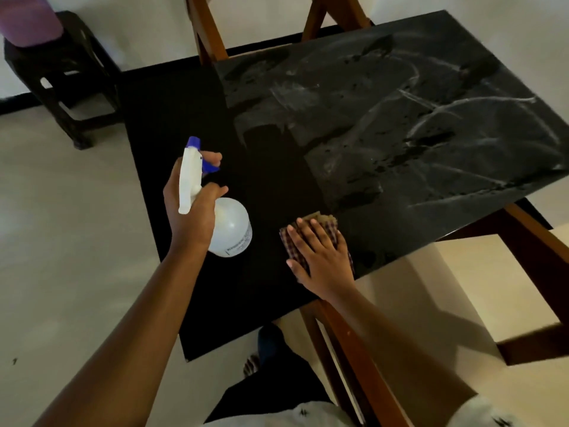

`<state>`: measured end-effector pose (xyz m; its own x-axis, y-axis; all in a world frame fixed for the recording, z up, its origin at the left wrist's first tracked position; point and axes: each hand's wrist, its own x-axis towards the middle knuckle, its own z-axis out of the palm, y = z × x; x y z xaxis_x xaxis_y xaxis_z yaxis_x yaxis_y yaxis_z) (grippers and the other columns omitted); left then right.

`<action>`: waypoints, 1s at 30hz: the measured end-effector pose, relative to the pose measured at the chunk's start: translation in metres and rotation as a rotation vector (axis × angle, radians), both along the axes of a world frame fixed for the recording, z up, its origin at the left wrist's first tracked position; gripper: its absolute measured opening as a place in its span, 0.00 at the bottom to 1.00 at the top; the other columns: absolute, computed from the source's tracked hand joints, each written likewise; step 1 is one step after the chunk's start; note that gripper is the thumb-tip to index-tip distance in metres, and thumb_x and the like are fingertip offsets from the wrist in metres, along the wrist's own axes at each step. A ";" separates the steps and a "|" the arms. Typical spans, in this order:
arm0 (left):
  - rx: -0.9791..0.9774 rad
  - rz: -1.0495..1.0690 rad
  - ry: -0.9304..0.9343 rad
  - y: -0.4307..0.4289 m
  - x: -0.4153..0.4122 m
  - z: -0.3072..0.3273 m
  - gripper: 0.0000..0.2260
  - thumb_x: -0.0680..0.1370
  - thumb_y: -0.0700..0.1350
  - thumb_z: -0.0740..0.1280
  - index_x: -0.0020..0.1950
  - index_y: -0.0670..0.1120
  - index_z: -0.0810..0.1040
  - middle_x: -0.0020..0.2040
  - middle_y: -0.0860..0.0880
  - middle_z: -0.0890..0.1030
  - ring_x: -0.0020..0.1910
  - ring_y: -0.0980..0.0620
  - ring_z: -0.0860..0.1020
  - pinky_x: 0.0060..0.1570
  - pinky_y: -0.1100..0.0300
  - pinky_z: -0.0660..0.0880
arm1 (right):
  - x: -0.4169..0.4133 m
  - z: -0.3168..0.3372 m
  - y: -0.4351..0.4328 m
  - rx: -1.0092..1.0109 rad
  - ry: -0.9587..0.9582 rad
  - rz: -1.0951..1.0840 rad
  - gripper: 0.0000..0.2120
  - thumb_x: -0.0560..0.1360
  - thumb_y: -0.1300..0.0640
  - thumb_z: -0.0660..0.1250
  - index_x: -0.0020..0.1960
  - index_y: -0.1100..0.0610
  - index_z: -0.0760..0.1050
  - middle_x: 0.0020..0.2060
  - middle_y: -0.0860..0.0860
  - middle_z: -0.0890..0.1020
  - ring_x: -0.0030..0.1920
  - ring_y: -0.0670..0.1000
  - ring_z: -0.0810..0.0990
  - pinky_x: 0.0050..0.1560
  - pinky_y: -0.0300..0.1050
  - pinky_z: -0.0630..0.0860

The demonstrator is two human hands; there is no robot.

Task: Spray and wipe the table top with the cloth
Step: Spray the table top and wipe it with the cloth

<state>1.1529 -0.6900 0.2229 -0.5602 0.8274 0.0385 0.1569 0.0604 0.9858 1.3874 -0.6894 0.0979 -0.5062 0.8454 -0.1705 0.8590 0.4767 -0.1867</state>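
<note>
Cloth (328,221) mostly hidden under spread right hand (320,257), left hand (191,215) gripping spray bottle (232,226), label unreadable

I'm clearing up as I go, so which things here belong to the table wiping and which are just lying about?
For the job: spray bottle in the left hand; checked cloth under the right hand; black table top.
Lying about: dark stool with a purple thing on it; wooden chair.

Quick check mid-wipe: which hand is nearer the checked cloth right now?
Right. The right hand lies flat on the checked cloth, pressing it to the table top. The left hand holds the spray bottle to the cloth's left, apart from it.
</note>
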 end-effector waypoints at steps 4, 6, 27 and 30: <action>-0.009 0.001 -0.032 -0.015 0.003 -0.001 0.19 0.69 0.40 0.63 0.60 0.42 0.76 0.57 0.43 0.80 0.58 0.47 0.79 0.54 0.42 0.79 | 0.035 -0.003 -0.028 -0.018 -0.010 -0.020 0.30 0.78 0.34 0.46 0.77 0.40 0.43 0.78 0.44 0.51 0.76 0.46 0.43 0.72 0.62 0.48; -0.019 0.015 -0.033 -0.015 -0.001 -0.001 0.18 0.70 0.39 0.63 0.60 0.42 0.76 0.57 0.44 0.80 0.58 0.48 0.79 0.54 0.43 0.80 | 0.026 -0.002 -0.020 -0.037 -0.017 -0.024 0.30 0.78 0.34 0.46 0.77 0.39 0.42 0.78 0.44 0.49 0.77 0.47 0.43 0.72 0.62 0.46; 0.106 0.120 0.051 0.171 -0.100 -0.019 0.22 0.67 0.43 0.63 0.59 0.40 0.76 0.55 0.46 0.80 0.60 0.50 0.78 0.54 0.41 0.79 | -0.137 -0.006 0.193 0.006 0.082 0.019 0.30 0.79 0.38 0.48 0.78 0.44 0.46 0.78 0.46 0.51 0.78 0.51 0.46 0.72 0.66 0.44; 0.100 0.106 0.055 0.186 -0.111 -0.025 0.21 0.67 0.42 0.63 0.59 0.43 0.76 0.55 0.49 0.80 0.60 0.51 0.78 0.56 0.40 0.78 | -0.152 -0.007 0.214 0.000 0.055 0.013 0.30 0.79 0.38 0.48 0.78 0.43 0.45 0.78 0.46 0.50 0.78 0.51 0.45 0.72 0.66 0.44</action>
<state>1.0416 -0.5037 0.1982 -0.6389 0.7543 0.1510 0.2089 -0.0188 0.9778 1.2354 -0.4756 0.0905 -0.5262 0.8384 -0.1422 0.8409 0.4881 -0.2336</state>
